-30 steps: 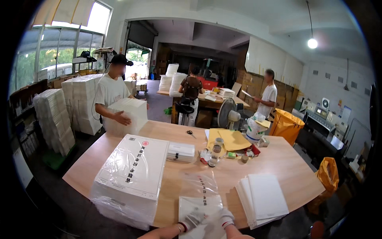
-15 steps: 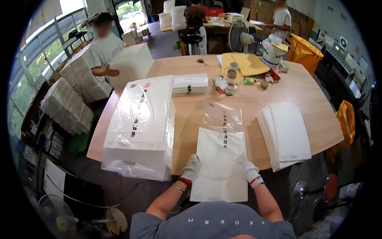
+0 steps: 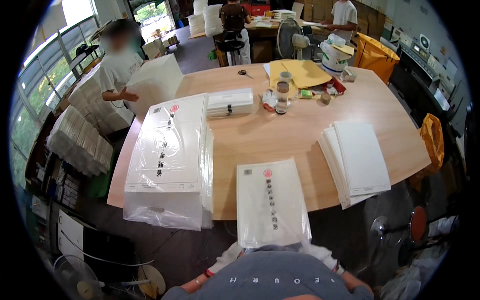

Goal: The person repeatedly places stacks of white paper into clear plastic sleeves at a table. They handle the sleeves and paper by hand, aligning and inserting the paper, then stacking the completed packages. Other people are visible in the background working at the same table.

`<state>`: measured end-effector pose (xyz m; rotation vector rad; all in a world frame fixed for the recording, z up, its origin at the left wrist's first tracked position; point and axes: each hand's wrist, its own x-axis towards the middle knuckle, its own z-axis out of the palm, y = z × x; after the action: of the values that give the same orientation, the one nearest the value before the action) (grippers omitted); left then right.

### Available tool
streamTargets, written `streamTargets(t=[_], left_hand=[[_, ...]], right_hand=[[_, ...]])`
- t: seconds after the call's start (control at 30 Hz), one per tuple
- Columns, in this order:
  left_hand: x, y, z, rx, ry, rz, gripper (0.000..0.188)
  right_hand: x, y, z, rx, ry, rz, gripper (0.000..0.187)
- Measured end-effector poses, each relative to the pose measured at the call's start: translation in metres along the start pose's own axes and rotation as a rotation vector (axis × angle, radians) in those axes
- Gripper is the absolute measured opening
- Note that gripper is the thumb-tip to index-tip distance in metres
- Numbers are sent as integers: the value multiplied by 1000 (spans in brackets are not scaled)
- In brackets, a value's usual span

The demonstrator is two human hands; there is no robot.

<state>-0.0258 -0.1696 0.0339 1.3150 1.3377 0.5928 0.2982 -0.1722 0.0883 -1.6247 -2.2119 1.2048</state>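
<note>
In front of my body a clear plastic bag (image 3: 306, 235) encloses a white paper pack (image 3: 255, 205) with dark printing and a red mark. Its far end rests over the table's near edge, its near end against my shirt. My left hand (image 3: 227, 257), in a white glove, grips the bag's near left corner. At the near right corner my right hand (image 3: 321, 255), also gloved, holds the plastic. Bag and shirt partly hide the fingers of both. Left of them lies a tall stack of bagged white packs (image 3: 167, 150); on the right is a fanned stack of unbagged white sheets (image 3: 362, 157).
The wooden table (image 3: 265, 137) also bears a clipped bundle (image 3: 230, 102), a glass jar (image 3: 282, 97), yellow envelopes (image 3: 302, 74) and scissors (image 3: 245, 73). A co-worker (image 3: 117, 70) stands at the far left by a big white stack (image 3: 157, 77). A stool (image 3: 417, 223) stands right.
Both hands have drawn back toward my body, pulling the plastic bag over the paper pack. The pack now sits inside with its printed far end covered. The view has shifted slightly.
</note>
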Motion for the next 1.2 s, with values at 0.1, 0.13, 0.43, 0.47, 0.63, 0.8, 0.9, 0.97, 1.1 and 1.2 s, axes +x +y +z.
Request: streamTargets(t=[0.1, 0.13, 0.43, 0.47, 0.63, 0.8, 0.9, 0.97, 1.1, 1.2], left_hand=[[8, 0, 3, 276, 132, 169, 20], [11, 2, 3, 432, 261, 318, 18], [33, 79, -11, 131, 178, 486, 5], [38, 112, -18, 204, 143, 577, 5], [-2, 203, -66, 491, 243, 1051, 9], [-39, 177, -134, -83, 798, 1158, 20], [-33, 169, -198, -383, 1160, 1062, 38], [-23, 124, -246, -553, 1115, 1009, 27], [-38, 53, -271, -912, 1107, 695, 16], [-44, 11, -229, -932, 1280, 672, 19]], right_hand=[[19, -5, -7, -254, 109, -29, 50], [35, 7, -5, -247, 211, -33, 48], [75, 88, 12, 1181, 252, 393, 38], [91, 62, 14, 1262, 149, 498, 41], [130, -39, -11, 1283, 196, -26, 39], [171, -184, -51, 1492, -44, -312, 39], [186, -218, -40, 1351, -495, -352, 36], [183, -235, -16, 1227, -626, -253, 32], [201, -241, 5, 1056, -619, -331, 30], [228, -203, -23, 868, -686, -467, 32]])
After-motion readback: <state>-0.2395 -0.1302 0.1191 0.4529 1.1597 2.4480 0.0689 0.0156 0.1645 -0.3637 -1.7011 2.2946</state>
